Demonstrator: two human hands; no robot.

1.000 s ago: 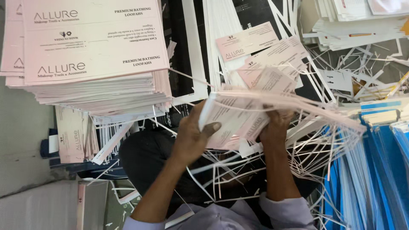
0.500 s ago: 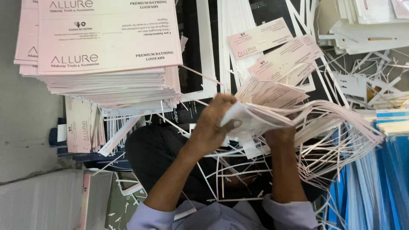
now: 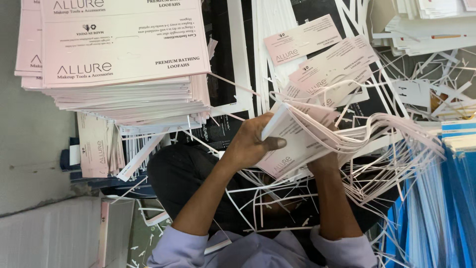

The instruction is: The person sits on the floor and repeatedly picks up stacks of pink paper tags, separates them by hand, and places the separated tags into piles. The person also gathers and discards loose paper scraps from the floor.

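Seen from the head camera, the left hand (image 3: 250, 144) clamps the near edge of a bundle of pink printed cards (image 3: 302, 141), thumb on top, while the right hand (image 3: 325, 161) grasps it from beneath. The bundle, trailing white trim strips (image 3: 396, 144), sits slightly higher and further right than half a second ago. A tall card stack (image 3: 124, 64) stands at left.

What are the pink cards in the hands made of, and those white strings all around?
The pink cards look like thin matte cardboard: the bundle bends in the left hand and right hand and shows layered edges. The white strips seem to be paper offcuts, flat and curling, not string.
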